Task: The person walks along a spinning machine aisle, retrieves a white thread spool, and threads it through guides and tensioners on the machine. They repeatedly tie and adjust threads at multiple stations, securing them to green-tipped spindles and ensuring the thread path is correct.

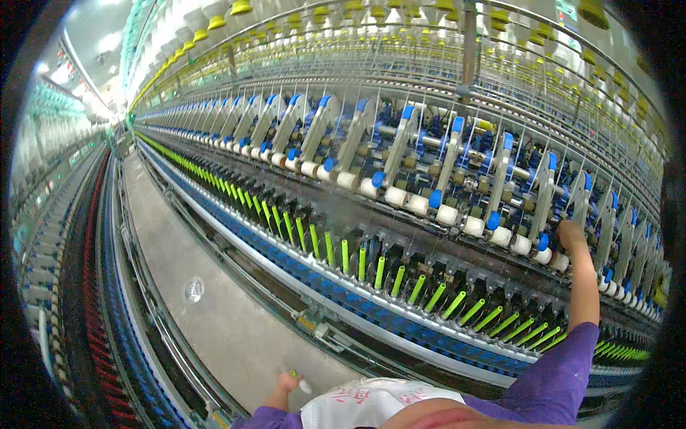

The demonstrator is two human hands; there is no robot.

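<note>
My right arm stretches up to the long spinning frame on the right. There my right hand [570, 234] is curled among the drafting parts, just above the white rollers [474, 227]; its fingertips are hidden, so what they grip cannot be made out. Low down near my body, my left hand [286, 384] is closed around a small bobbin [304, 386] with a green end and white yarn. Below the rollers runs a row of bright green spindle tubes [379, 272], standing apart from both hands. Blue-capped grey arms [402, 146] rise behind the rollers.
White yarn packages on yellow holders [241, 7] hang overhead. A metal rail [314, 261] edges the frame below the tubes. The grey aisle floor [236, 322] has a round metal cover [194, 289]. Another machine with a dark red row [91, 286] lines the left side.
</note>
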